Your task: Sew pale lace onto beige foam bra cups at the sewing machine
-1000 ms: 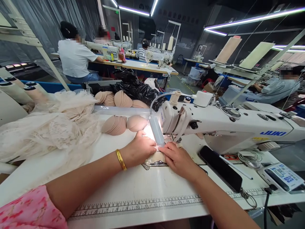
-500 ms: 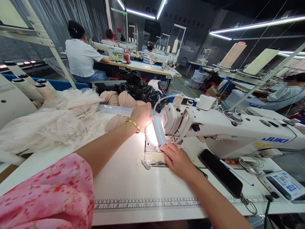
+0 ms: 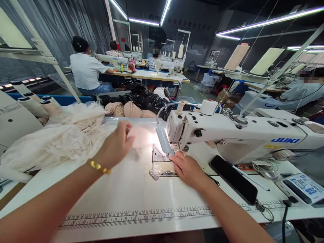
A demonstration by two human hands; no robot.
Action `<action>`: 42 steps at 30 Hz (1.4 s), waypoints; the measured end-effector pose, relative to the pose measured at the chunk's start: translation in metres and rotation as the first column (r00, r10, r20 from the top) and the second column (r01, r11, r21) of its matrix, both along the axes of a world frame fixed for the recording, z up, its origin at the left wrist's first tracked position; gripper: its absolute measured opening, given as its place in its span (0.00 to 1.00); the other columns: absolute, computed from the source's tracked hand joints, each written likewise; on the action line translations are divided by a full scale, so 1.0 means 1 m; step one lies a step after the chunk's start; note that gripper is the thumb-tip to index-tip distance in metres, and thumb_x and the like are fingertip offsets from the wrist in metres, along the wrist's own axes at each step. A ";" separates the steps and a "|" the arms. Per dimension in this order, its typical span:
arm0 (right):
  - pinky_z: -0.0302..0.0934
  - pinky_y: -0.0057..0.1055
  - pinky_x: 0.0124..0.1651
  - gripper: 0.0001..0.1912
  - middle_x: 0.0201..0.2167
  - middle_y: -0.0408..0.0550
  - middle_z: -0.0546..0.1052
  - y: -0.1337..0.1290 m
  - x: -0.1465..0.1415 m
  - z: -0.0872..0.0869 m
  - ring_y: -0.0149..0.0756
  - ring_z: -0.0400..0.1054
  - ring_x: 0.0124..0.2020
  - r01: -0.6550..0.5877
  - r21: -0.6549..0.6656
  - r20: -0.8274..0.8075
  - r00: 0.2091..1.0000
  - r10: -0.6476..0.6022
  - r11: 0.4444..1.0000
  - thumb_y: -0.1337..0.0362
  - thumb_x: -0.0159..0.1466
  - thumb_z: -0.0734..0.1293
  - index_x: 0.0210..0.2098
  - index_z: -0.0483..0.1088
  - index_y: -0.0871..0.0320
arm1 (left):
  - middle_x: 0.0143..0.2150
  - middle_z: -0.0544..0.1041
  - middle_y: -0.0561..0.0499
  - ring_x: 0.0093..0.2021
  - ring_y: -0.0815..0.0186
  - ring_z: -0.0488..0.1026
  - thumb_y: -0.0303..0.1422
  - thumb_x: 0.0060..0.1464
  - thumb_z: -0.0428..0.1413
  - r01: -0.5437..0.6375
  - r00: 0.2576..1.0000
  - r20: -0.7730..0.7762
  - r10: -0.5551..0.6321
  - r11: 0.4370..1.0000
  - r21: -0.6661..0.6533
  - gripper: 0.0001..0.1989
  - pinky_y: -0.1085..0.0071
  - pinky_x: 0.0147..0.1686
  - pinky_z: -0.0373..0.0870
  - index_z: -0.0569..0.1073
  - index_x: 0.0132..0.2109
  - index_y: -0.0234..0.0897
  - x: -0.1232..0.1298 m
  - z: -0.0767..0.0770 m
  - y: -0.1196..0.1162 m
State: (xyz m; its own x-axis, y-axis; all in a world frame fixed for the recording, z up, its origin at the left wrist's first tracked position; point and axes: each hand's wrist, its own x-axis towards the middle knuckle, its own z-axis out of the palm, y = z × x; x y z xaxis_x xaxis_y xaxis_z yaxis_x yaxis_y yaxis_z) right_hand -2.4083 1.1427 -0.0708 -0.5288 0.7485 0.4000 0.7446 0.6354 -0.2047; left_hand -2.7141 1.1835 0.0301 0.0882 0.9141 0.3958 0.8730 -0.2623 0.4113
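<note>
My left hand (image 3: 115, 143) is raised over the table left of the needle area, with fingers curled and smeared by motion. Just past its fingertips is a blurred pale pink piece (image 3: 140, 136); whether the hand touches it is unclear. At the needle plate (image 3: 158, 155) of the white sewing machine (image 3: 243, 131), my right hand (image 3: 186, 167) rests with its fingers pressed together by the presser foot. Anything under those fingers is hidden. A grey lamp (image 3: 164, 139) lights this spot. Beige rounded pads (image 3: 132, 109) stand in stacks behind.
Cream lace (image 3: 58, 141) is heaped on the left. A black phone (image 3: 234, 179), a white pen (image 3: 251, 179) and a boxy device (image 3: 301, 189) lie right. A printed ruler (image 3: 141, 216) runs along the front edge. Black plastic (image 3: 141, 94) lies behind; people sit at other machines.
My left hand has moved left, away from the lamp and machine head. The white piece under the lamp no longer shows on the needle plate. My right hand stays by the presser foot.
</note>
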 end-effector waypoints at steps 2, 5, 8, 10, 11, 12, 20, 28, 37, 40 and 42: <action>0.63 0.36 0.33 0.14 0.38 0.48 0.75 0.000 -0.001 -0.001 0.39 0.65 0.30 0.010 -0.007 -0.003 1.000 -0.010 1.000 0.75 0.70 0.60 0.48 0.71 0.54 | 0.46 0.75 0.43 0.41 0.54 0.74 0.22 0.56 0.54 0.181 0.938 -0.307 -0.160 0.983 0.042 0.20 0.60 0.36 0.70 0.65 0.55 0.40 -0.001 -0.024 -0.035; 0.63 0.35 0.32 0.13 0.39 0.49 0.75 -0.001 0.000 0.000 0.39 0.66 0.31 0.015 -0.023 -0.018 1.000 -0.015 1.000 0.74 0.70 0.61 0.49 0.72 0.54 | 0.48 0.75 0.43 0.46 0.50 0.72 0.13 0.48 0.49 0.245 0.778 -0.618 -0.115 0.961 0.130 0.29 0.54 0.42 0.70 0.69 0.54 0.42 0.012 -0.045 -0.060; 0.63 0.34 0.32 0.14 0.38 0.48 0.75 -0.002 0.001 0.001 0.39 0.66 0.32 0.012 -0.023 -0.029 0.999 -0.013 1.000 0.75 0.71 0.60 0.49 0.72 0.54 | 0.42 0.75 0.45 0.43 0.52 0.72 0.11 0.42 0.50 0.392 0.703 -0.639 -0.311 0.920 -0.017 0.24 0.55 0.44 0.69 0.71 0.43 0.39 0.027 -0.046 -0.052; 0.63 0.34 0.33 0.13 0.37 0.48 0.75 -0.002 0.001 0.002 0.39 0.66 0.32 0.003 -0.017 -0.030 1.000 -0.003 1.000 0.74 0.72 0.60 0.49 0.72 0.54 | 0.38 0.75 0.48 0.38 0.57 0.72 0.11 0.45 0.51 0.514 0.676 -0.522 -0.520 0.841 -0.172 0.18 0.62 0.38 0.68 0.68 0.36 0.38 0.034 -0.043 -0.037; 0.62 0.34 0.33 0.13 0.37 0.48 0.75 -0.002 0.001 0.002 0.39 0.66 0.32 -0.003 -0.014 -0.032 0.999 0.002 1.000 0.74 0.72 0.60 0.49 0.72 0.54 | 0.36 0.74 0.49 0.36 0.60 0.71 0.12 0.49 0.51 0.554 0.671 -0.450 -0.589 0.802 -0.223 0.15 0.65 0.35 0.66 0.67 0.35 0.38 0.038 -0.042 -0.031; 0.62 0.34 0.33 0.13 0.37 0.47 0.75 -0.002 0.001 0.002 0.39 0.66 0.32 -0.007 -0.014 -0.033 0.999 0.006 1.000 0.73 0.72 0.60 0.49 0.72 0.54 | 0.35 0.74 0.51 0.33 0.62 0.70 0.14 0.54 0.51 0.580 0.676 -0.385 -0.628 0.776 -0.247 0.13 0.67 0.32 0.64 0.66 0.34 0.39 0.041 -0.042 -0.025; 0.59 0.34 0.31 0.14 0.36 0.47 0.75 -0.002 0.000 0.006 0.39 0.63 0.30 0.007 -0.015 0.006 1.000 -0.007 1.000 0.75 0.71 0.61 0.48 0.73 0.54 | 0.35 0.75 0.51 0.34 0.64 0.70 0.17 0.59 0.51 0.629 0.664 -0.365 -0.652 0.752 -0.197 0.12 0.69 0.32 0.63 0.70 0.31 0.36 0.067 -0.058 -0.020; 0.62 0.34 0.32 0.15 0.38 0.49 0.76 -0.003 0.001 0.006 0.38 0.64 0.29 0.004 -0.022 0.014 1.000 -0.003 1.000 0.74 0.72 0.59 0.50 0.73 0.55 | 0.40 0.78 0.49 0.39 0.60 0.73 0.15 0.56 0.51 0.618 0.692 -0.399 -0.601 0.780 -0.103 0.12 0.65 0.41 0.71 0.72 0.38 0.36 0.077 -0.073 -0.018; 0.65 0.36 0.35 0.14 0.38 0.48 0.76 -0.001 0.005 -0.001 0.36 0.67 0.29 -0.020 -0.036 -0.020 1.000 0.019 0.999 0.73 0.73 0.59 0.52 0.71 0.54 | 0.40 0.79 0.47 0.40 0.59 0.75 0.22 0.66 0.52 0.530 0.727 -0.408 -0.552 0.829 -0.178 0.08 0.64 0.40 0.70 0.74 0.38 0.35 0.087 -0.065 -0.019; 0.65 0.35 0.35 0.14 0.37 0.48 0.76 0.000 0.005 -0.003 0.37 0.68 0.30 -0.021 -0.039 -0.035 0.999 0.020 0.999 0.72 0.73 0.59 0.52 0.71 0.53 | 0.41 0.79 0.46 0.43 0.55 0.76 0.29 0.68 0.55 0.477 0.744 -0.418 -0.521 0.853 -0.213 0.06 0.60 0.42 0.70 0.75 0.40 0.35 0.089 -0.060 -0.018; 0.65 0.35 0.35 0.14 0.38 0.48 0.77 0.000 0.005 -0.003 0.37 0.69 0.30 -0.021 -0.042 -0.035 0.999 0.019 0.999 0.73 0.73 0.59 0.53 0.71 0.53 | 0.43 0.79 0.45 0.45 0.53 0.76 0.30 0.69 0.53 0.459 0.746 -0.431 -0.508 0.861 -0.220 0.07 0.57 0.43 0.71 0.76 0.43 0.35 0.089 -0.060 -0.018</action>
